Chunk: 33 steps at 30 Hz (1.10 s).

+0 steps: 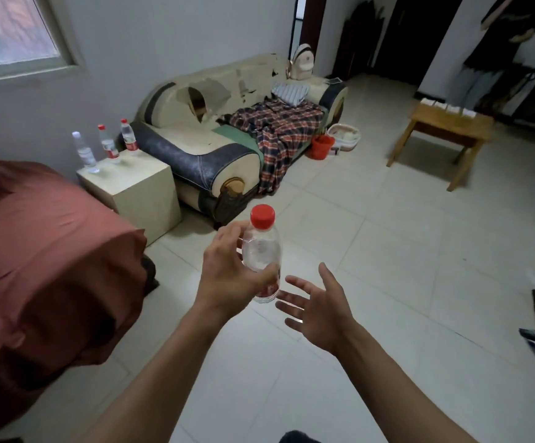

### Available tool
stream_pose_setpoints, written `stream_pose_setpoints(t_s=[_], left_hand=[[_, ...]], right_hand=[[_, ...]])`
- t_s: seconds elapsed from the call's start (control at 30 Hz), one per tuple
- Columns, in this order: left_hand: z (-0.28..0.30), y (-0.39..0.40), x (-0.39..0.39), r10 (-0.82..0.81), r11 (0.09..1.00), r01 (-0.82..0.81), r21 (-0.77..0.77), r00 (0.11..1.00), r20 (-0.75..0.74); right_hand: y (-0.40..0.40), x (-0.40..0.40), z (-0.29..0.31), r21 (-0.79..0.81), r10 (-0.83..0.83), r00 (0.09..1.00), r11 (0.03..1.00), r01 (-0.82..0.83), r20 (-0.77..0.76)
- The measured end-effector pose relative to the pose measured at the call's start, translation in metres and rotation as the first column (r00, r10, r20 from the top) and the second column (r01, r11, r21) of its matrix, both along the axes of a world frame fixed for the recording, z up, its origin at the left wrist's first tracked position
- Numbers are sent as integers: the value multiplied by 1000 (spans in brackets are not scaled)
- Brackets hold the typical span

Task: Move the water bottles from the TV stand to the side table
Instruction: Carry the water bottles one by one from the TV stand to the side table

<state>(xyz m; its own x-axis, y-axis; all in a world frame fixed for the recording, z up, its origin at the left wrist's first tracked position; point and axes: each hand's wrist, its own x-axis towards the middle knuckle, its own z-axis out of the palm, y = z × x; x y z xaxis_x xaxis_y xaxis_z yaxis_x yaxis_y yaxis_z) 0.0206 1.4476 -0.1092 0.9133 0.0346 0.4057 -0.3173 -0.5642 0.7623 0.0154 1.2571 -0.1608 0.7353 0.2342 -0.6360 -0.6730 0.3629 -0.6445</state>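
My left hand point(228, 270) grips a clear water bottle point(261, 251) with a red cap, upright in mid-air over the tiled floor. Just to its right, my right hand point(317, 308) is open with fingers spread, palm turned toward the bottle, not touching it. At the left stands the cream side table point(138, 190) between the bed and the sofa. Three water bottles stand upright along its back edge: one with a pale cap point(84, 153) and two with red caps point(109, 144) point(129, 137). The TV stand is out of view.
A bed with a rust-red cover point(42, 257) fills the left. A worn cream and blue sofa point(228, 135) with a plaid cloth lies beyond the side table. A wooden table point(445, 129) stands at the right, a red bucket point(322, 145) by the sofa.
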Motion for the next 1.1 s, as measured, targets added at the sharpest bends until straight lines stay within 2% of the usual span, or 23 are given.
stream_pose_setpoints(t_s=[0.23,0.57,0.8,1.1], left_hand=[[-6,4,80,-9,998,10,60,1000,-26],[17,-5,219,127,984,-117,132,990,-67],[28,6,293,246,968,-239,80,965,-88],[13,48,375,317,948,-316,20,943,-100]], right_hand=[[10,89,-17,50,14,999,999,-12,-32],[13,257,-17,110,186,982,977,-182,-28],[19,349,-7,67,334,942,941,-332,-18],[66,445,-14,-21,426,905,905,-426,8]])
